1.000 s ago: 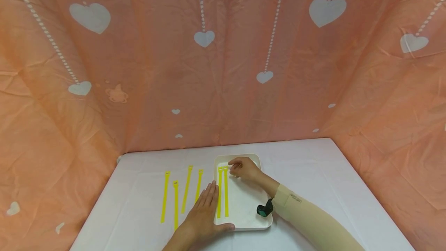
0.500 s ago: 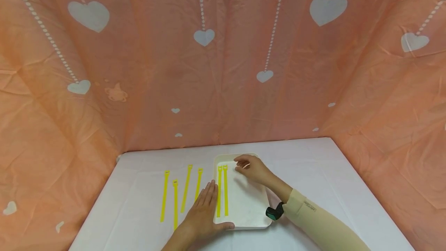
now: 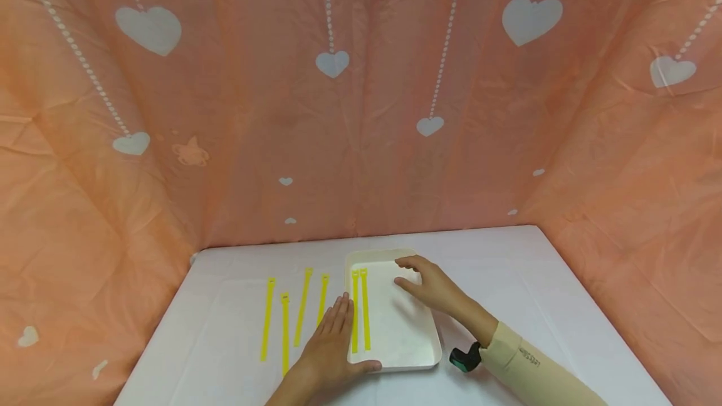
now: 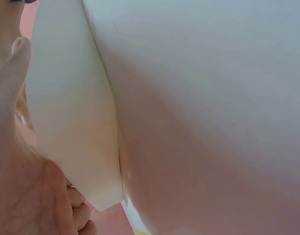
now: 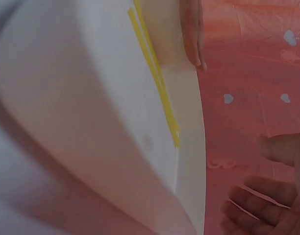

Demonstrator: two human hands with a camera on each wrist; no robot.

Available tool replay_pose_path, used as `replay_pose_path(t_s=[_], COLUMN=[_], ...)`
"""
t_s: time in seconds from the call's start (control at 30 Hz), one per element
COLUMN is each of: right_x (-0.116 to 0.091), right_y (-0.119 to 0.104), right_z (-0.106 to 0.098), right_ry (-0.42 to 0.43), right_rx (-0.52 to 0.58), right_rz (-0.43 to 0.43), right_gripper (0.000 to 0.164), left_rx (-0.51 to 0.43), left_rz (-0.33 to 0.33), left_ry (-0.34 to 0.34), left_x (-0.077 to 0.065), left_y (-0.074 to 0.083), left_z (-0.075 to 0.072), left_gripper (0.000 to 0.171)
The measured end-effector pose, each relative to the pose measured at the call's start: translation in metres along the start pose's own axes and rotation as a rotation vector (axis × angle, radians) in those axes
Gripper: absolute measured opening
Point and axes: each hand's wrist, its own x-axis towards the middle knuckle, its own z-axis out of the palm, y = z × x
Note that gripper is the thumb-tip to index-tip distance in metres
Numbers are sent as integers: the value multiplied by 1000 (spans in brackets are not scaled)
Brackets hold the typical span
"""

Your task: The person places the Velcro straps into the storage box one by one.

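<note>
A white rectangular tray (image 3: pixel 397 334) lies on the table, with two yellow cable straps (image 3: pixel 366 318) side by side along its left wall. Fingers straight and together, my left hand (image 3: pixel 329 346) rests along the tray's left edge, its thumb at the front-left corner. In the left wrist view, the tray's outer wall (image 4: pixel 74 93) stands beside that hand. My right hand (image 3: pixel 431 284) hovers over the tray's right side, fingers loosely bent and apart, holding nothing. The right wrist view shows the straps (image 5: pixel 157 81) in the tray, away from the right hand (image 5: pixel 267 200).
Several more yellow cable straps (image 3: pixel 267 321) with slotted heads lie apart on the white table (image 3: pixel 220 312), left of the tray. My left hand partly covers one (image 3: pixel 323 296). An orange curtain (image 3: pixel 361 155) with pale hearts encloses the table's back and sides.
My right hand has drawn away from the straps in the tray, rightward, and its fingers have spread. The left hand has stayed at the tray's edge. The straps lie as before.
</note>
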Motion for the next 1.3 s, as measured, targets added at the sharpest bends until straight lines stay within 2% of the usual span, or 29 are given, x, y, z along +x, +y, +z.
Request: replay_pose_path(t_s=[0.23,0.57,0.73,0.93,1.3], right_x=[-27,-62,-77,-87,-92], right_y=[5,9,10,9,7], right_z=[1,11,18,24,28], right_ry=[-28,-45,-66,-87,-115], right_rx=[-114,-217,-280,-344,-414], right_rz=[23,-49,-76,-58,-31], right_gripper=[68,85,100,115,121], left_rx=[12,5,-19,-18,-12], left_rz=[-8,12,0,4,13], left_ry=[-16,-11,-32,-36,-31], left_x=[2,5,5,6,5], left_y=[0,-3,-4,-3,-3], left_z=[1,-1,-2,-2,-2], left_gripper=[129,128,129,128,128])
